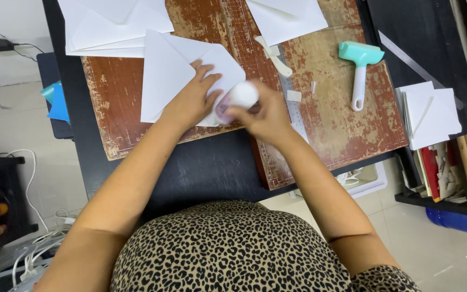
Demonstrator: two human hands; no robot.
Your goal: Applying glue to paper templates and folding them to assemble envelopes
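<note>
My left hand (193, 97) presses flat on a folded white paper envelope (164, 75) that lies on a worn brown cutting mat (120, 103). In my right hand (263, 116) I hold a white glue stick (237, 99) with a purplish end, its tip down on the lower edge of the envelope next to my left fingers. The glue stick is blurred.
Stacks of white envelopes (109, 27) lie at the back left and back middle (287, 16). A teal roller (360, 62), a white folding tool (273, 55) and a metal ruler (295, 108) rest on the right mat. More white sheets (431, 116) lie at the right edge.
</note>
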